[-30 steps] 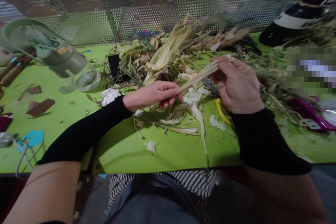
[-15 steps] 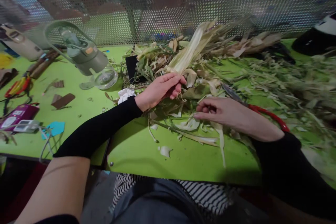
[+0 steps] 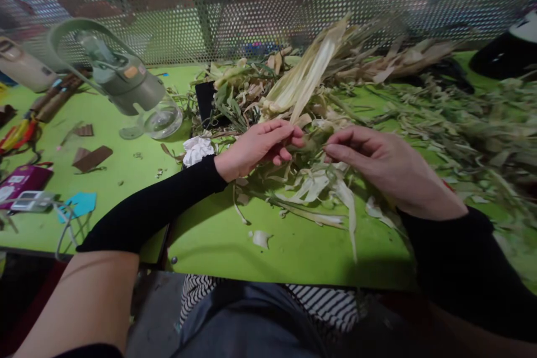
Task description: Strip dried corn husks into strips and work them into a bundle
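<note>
My left hand (image 3: 264, 145) is over the near side of a heap of dried corn husks (image 3: 310, 81), its thumb and fingers drawn together. A long pale husk rises just behind its fingertips; whether they hold it or something thinner is unclear. To its right, my right hand (image 3: 377, 168) is closed in a pinch, the thumb against the index finger. Anything in that pinch is too small to make out. Between and below the hands lie pale husk strips (image 3: 314, 184) and greenish leaf scraps.
A water bottle (image 3: 130, 81) with a loop handle stands left, near crumpled white paper (image 3: 198, 150). Further left are a purple box (image 3: 26, 182), a blue paper piece (image 3: 79, 207) and orange-yellow handles (image 3: 19, 137). Leaf scraps (image 3: 474, 123) spread right. A perforated metal screen (image 3: 251, 5) stands behind.
My right hand has moved up and closer to my left hand, its fingers now in a tighter pinch. The red-handled tool beside it is now mostly hidden. The view has shifted slightly.
</note>
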`<state>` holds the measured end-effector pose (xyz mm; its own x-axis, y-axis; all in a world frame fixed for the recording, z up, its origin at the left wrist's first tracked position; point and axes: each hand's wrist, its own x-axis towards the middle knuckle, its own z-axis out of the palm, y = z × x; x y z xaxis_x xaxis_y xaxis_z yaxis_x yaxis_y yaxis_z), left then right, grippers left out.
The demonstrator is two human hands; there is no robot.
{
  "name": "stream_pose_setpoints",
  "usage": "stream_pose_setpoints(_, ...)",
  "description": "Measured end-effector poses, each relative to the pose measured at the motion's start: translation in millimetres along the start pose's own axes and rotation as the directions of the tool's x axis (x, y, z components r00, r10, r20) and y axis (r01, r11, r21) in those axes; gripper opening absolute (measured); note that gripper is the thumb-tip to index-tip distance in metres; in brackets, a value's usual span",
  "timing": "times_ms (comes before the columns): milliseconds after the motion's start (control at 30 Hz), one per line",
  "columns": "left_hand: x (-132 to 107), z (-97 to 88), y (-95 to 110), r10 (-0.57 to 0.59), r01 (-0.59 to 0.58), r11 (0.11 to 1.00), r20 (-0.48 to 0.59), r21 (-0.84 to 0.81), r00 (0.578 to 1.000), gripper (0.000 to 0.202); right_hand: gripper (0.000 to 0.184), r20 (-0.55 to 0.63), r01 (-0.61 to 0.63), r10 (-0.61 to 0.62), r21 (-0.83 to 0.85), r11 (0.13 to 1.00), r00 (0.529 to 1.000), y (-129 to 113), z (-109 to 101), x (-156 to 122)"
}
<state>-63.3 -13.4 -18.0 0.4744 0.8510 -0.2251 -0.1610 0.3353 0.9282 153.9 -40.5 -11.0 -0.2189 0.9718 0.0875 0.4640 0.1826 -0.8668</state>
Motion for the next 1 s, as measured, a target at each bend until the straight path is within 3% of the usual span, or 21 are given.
stream_pose_setpoints(200, -7, 10.5, -1, -0.08, 0.078, 0.996, 0.055, 0.049, 0.995, 0.021, 0.027, 0.002, 0.017, -0.017, 0.039, 0.999, 1.0, 3, 9, 0)
stream_pose_setpoints(300, -7, 9.8, -4, -0.121, 0.117, 0.992, 0.14, 0.043, 0.983, 0.022, 0.021, 0.018, -0.01, 0.007, 0.194, 0.981, 1.0, 4, 11, -1)
stream_pose_setpoints(500, -5, 2.4, 1, -0.059, 0.08, 0.993, 0.21, -0.091, 0.976, 0.025, 0.021, -0.042, -0.076, 0.124, 0.584, 0.808, 0.991, 1, 2, 0)
stream_pose_setpoints(667, -4, -7.5, 10, 0.006, 0.024, 0.988, 0.195, -0.151, 0.981, 0.022, 0.025, -0.058, -0.075, 0.166, 0.713, 0.697, 0.984, -3, -10, 3)
stream_pose_setpoints(800, -1, -15.4, 14, 0.034, -0.008, 0.986, 0.147, -0.169, 0.989, 0.02, 0.025, -0.226, 0.054, 0.158, 0.717, 0.695, 0.961, -1, -28, 7)
stream_pose_setpoints(1000, 3, -20.9, 18, 0.037, -0.018, 0.989, 0.125, -0.149, 0.991, 0.022, 0.04, -0.417, 0.222, 0.041, 0.561, 0.798, 0.908, 38, -88, 15)
